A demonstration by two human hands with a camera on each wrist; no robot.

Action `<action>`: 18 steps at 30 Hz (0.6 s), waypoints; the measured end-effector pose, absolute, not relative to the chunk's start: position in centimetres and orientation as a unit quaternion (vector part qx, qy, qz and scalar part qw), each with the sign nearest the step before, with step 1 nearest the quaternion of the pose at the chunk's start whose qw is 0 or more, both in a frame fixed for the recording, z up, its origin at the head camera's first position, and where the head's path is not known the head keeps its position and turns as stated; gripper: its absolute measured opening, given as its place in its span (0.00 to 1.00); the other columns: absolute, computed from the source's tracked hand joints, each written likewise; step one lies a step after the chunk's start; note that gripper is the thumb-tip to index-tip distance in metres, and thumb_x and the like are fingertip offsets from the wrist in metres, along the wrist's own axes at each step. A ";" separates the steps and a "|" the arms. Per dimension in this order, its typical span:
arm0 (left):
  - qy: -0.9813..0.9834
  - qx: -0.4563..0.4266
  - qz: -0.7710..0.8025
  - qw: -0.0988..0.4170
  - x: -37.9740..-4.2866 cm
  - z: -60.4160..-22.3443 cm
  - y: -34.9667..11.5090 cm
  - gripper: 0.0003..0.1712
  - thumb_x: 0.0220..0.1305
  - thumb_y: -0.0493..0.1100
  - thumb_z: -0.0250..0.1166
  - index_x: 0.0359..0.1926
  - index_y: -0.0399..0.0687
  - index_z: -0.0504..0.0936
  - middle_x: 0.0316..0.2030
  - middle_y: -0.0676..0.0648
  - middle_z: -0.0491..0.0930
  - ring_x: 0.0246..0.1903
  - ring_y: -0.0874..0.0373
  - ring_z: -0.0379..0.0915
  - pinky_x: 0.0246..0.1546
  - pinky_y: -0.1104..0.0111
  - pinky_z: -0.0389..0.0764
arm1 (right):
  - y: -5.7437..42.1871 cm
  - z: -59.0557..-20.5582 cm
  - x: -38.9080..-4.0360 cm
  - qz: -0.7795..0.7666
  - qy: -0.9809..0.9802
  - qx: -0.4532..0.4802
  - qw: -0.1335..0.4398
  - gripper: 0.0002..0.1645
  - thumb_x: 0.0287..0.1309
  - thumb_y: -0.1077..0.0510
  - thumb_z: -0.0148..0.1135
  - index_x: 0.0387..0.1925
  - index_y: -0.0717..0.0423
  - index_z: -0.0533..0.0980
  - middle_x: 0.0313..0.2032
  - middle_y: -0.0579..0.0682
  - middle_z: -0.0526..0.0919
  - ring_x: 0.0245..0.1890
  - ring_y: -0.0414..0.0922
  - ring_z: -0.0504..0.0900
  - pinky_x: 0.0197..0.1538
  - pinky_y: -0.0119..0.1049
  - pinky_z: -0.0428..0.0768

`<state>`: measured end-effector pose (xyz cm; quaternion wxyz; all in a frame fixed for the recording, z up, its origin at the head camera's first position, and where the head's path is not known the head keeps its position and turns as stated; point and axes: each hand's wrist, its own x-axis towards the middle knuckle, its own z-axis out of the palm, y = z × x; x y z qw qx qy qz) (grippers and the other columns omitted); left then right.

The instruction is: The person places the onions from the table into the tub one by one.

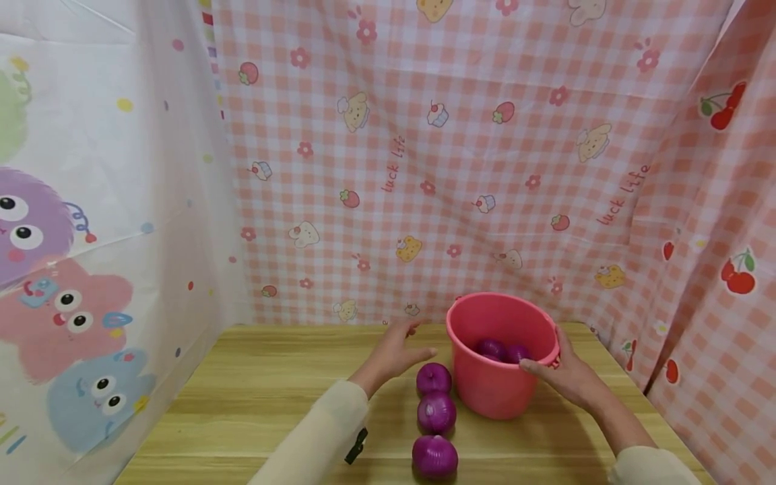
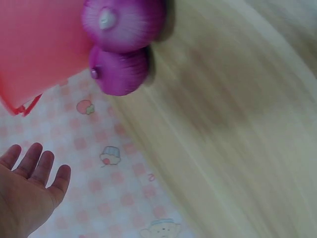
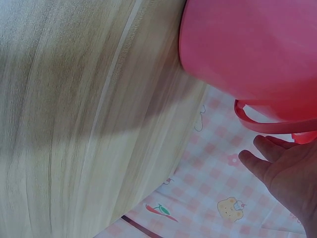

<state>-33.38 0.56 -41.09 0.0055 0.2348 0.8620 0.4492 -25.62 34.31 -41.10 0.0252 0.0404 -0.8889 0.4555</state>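
Note:
My right hand (image 1: 572, 380) holds the right side of a pink bucket (image 1: 494, 391), thumb at the front of the rim and fingers round the outer side. In the right wrist view its fingers lie by the bucket's handle (image 3: 270, 126). The rim slopes down toward that hand; purple onions (image 1: 491, 348) show inside, partly hidden by the wall. My left hand (image 1: 394, 350) is empty left of the bucket, fingers spread. Just right of it a row of three purple onions runs toward me: the far one (image 1: 433, 379), the middle one (image 1: 436, 412) and the near one (image 1: 435, 457).
The bucket and onions stand on a wood-grain table (image 1: 273, 391). A pink checked cloth (image 1: 394, 202) hangs behind the back edge, with another cloth (image 1: 727, 269) on the right. A white cartoon sheet (image 1: 170, 222) hangs at the left. A dark bow (image 1: 356, 446) shows by my left sleeve.

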 end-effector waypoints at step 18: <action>0.866 0.235 0.435 0.071 -29.8 -44.8 -2.3 0.42 0.58 0.57 0.73 0.67 0.40 0.71 0.59 0.38 0.75 0.61 0.43 0.69 0.58 0.48 0.73 | 34.4 -41.1 -25.6 0.442 -0.896 0.032 0.022 0.66 0.61 0.37 0.63 0.77 0.52 0.27 0.72 0.72 0.52 0.68 0.69 0.57 0.64 0.67 0.62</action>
